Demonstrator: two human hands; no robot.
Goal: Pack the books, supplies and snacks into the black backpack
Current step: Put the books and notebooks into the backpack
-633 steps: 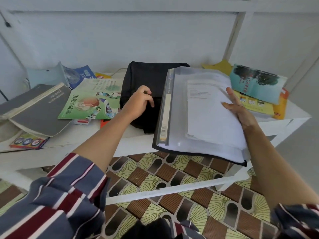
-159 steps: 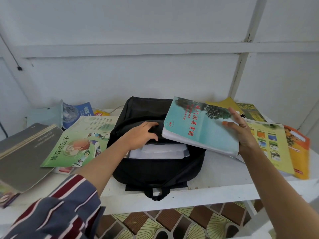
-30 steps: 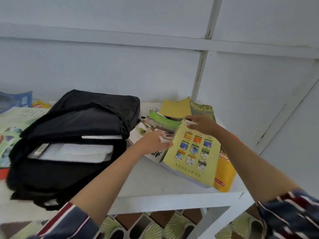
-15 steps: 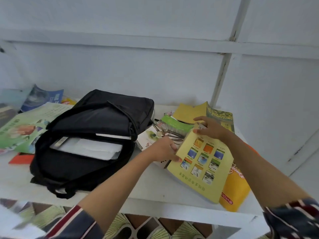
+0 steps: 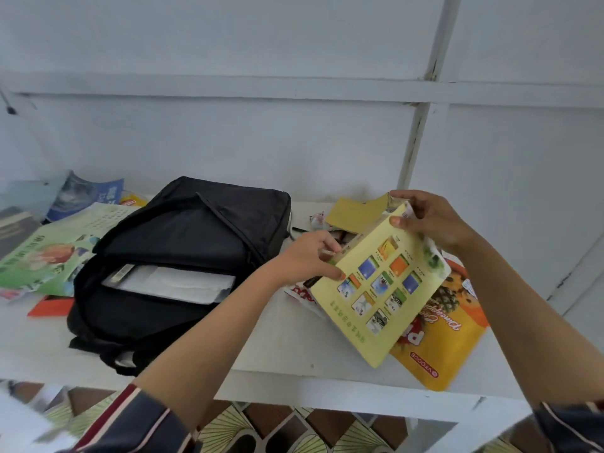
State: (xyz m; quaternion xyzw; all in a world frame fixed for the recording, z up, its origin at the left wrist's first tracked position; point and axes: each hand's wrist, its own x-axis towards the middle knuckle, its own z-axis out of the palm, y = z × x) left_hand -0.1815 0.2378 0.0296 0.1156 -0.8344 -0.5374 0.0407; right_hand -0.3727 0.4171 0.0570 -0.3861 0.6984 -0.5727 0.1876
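We hold the yellow book (image 5: 382,289) in both hands, tilted, with its upper end raised and its lower corner over the orange snack pouch (image 5: 441,341) at the right end of the white tabletop (image 5: 287,341). The left hand (image 5: 307,256) takes the book's left edge: its grip is clamped there, thumb on the cover and fingers behind. The right hand (image 5: 431,220) takes the upper corner, its grip likewise pinched on the book. The black backpack (image 5: 196,230) lies flat on the tabletop to the left of the book and apart from it. Its main compartment is unzipped, and a white document folder (image 5: 170,282) shows in the opening. A mustard-yellow booklet (image 5: 353,212) lies behind the raised book, near the wall. Left of the backpack, a green book (image 5: 42,253) lies face up and touches the bag's side. A blue booklet (image 5: 88,194) lies behind it, and an orange item (image 5: 49,305) lies at its near edge; we cannot tell what that item is.
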